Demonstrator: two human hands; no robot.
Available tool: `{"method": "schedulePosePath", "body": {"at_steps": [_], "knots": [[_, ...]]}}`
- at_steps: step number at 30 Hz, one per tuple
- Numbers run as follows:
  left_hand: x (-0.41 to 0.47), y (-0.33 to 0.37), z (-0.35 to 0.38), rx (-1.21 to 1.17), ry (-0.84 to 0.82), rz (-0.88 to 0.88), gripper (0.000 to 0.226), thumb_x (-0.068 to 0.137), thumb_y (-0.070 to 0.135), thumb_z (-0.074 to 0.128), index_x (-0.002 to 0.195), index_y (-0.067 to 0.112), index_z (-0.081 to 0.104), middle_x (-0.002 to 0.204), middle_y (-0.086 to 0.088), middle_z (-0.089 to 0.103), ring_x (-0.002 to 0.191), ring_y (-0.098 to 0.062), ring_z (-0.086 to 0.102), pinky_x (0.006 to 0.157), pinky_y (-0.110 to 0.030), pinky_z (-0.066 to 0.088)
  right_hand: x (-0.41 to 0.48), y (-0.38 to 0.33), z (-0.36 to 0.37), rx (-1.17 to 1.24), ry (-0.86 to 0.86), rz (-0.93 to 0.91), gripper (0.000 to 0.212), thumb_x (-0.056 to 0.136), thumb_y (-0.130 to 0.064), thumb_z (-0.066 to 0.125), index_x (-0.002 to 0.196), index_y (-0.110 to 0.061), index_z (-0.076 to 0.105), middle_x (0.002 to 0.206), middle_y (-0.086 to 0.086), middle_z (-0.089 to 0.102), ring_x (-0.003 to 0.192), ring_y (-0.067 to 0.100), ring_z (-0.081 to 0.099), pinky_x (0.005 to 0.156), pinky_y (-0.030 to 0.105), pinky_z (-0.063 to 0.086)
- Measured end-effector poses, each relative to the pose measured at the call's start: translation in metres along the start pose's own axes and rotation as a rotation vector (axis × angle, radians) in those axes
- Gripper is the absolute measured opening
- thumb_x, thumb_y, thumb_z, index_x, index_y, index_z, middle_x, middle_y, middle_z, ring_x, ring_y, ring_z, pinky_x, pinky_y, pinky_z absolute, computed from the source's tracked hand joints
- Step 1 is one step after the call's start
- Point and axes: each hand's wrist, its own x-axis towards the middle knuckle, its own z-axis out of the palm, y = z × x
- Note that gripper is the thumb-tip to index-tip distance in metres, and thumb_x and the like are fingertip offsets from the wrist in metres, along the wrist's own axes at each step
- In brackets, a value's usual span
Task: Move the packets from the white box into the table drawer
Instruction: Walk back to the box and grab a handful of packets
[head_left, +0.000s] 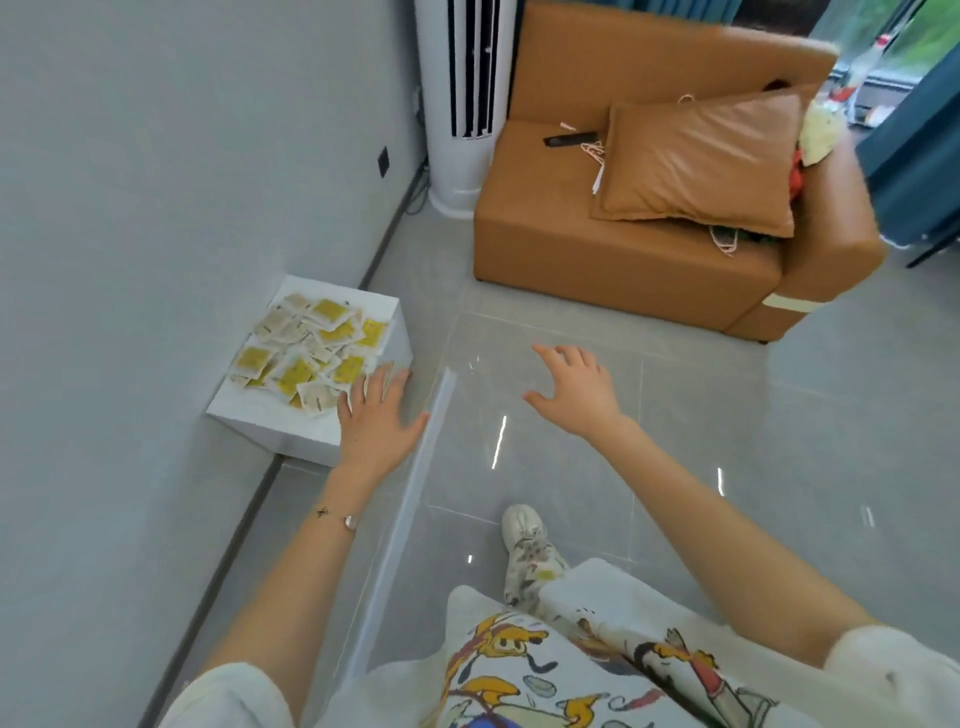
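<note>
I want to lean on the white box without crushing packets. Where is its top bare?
On the white box, the near strip below the packets and the far right corner are bare. The middle is crowded; the left hand covers the near right edge.

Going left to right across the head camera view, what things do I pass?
Packets on the white box → left hand → right hand → blue curtain.
</note>
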Motion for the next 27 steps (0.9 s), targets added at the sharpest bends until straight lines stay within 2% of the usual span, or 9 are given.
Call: {"method": "schedulePosePath", "body": {"at_steps": [8,16,24,27], "knots": [[0.077,-0.008,-0.013,-0.024,0.069,-0.287,0.065,0.091,0.055,0.048,0.148,0.030,0.029,0.159,-0.003,0.016,0.145,-0.032,0.011,0.116,-0.053,0.010,0.141,-0.017,-0.024,-0.064,-0.072,-0.250,0.072,0.087,-0.049,0.057,0.149,-0.026,0.028,0.147,0.007,0.036,0.138,0.028,0.028,0.111,0.041,0.024],[0.107,-0.024,-0.024,-0.065,0.134,-0.514,0.065,0.092,0.055,0.045,0.149,0.029,0.026,0.159,-0.003,0.016,0.145,-0.032,0.009,0.117,-0.052,0.007,0.236,-0.069,-0.035,-0.123,-0.149,-0.507,0.072,0.088,-0.048,0.057,0.149,-0.026,0.027,0.147,0.008,0.037,0.139,0.029,0.027,0.113,0.042,0.023],[0.133,-0.072,-0.026,-0.067,0.151,-0.692,0.065,0.093,0.055,0.042,0.150,0.029,0.024,0.160,-0.003,0.013,0.146,-0.031,0.008,0.116,-0.051,0.006,0.312,-0.138,-0.016,-0.173,-0.247,-0.625,0.072,0.088,-0.046,0.058,0.150,-0.029,0.025,0.149,0.007,0.035,0.140,0.030,0.025,0.113,0.043,0.023],[0.152,-0.100,-0.022,-0.076,0.137,-0.737,0.067,0.092,0.060,0.036,0.150,0.028,0.024,0.160,-0.004,0.014,0.146,-0.031,0.008,0.115,-0.050,0.006,0.345,-0.164,-0.005,-0.207,-0.255,-0.657,0.071,0.089,-0.048,0.056,0.150,-0.028,0.025,0.151,0.008,0.032,0.141,0.029,0.024,0.114,0.042,0.022]]}}
